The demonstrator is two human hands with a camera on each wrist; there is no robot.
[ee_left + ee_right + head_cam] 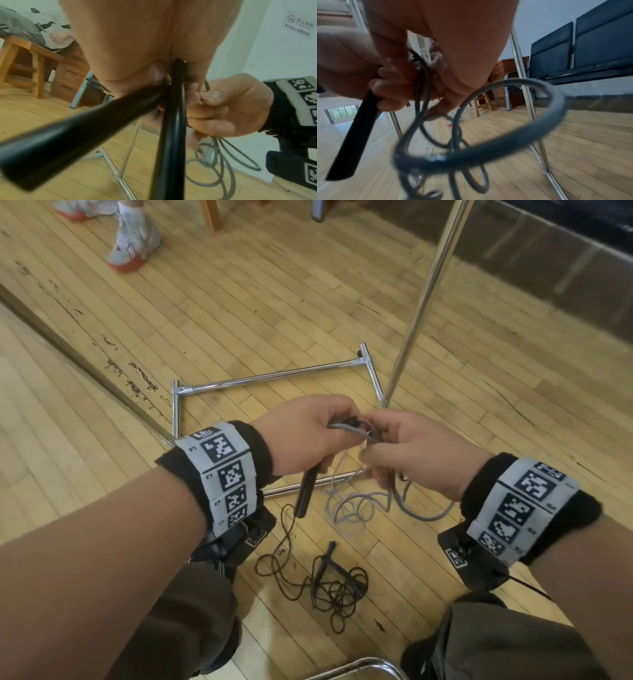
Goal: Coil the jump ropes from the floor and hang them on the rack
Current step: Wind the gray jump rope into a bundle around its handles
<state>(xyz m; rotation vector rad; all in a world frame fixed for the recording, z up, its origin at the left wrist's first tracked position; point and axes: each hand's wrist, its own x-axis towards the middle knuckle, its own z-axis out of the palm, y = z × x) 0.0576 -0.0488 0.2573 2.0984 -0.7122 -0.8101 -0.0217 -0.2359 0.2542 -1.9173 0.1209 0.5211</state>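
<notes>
My left hand point(318, 436) grips the two black handles point(306, 491) of a grey jump rope, which slant down out of the fist point(173, 121). Close beside it, my right hand point(387, 450) pinches the rope's grey cord point(205, 86) near the handles. Loose grey loops point(359, 508) hang below both hands above the floor and appear large and blurred in the right wrist view point(505, 135). A second, dark brown jump rope point(325, 580) lies tangled on the wooden floor between my knees. The chrome rack point(274, 378) stands just beyond my hands, its upright pole point(428, 299) rising at the right.
Another person's white and red shoes point(133, 244) stand at the far left. A chrome chair frame point(359, 667) is at the bottom edge. Wooden desks point(34, 54) and a dark bench point(590, 54) line the walls. A metal floor strip point(85, 361) runs diagonally at the left.
</notes>
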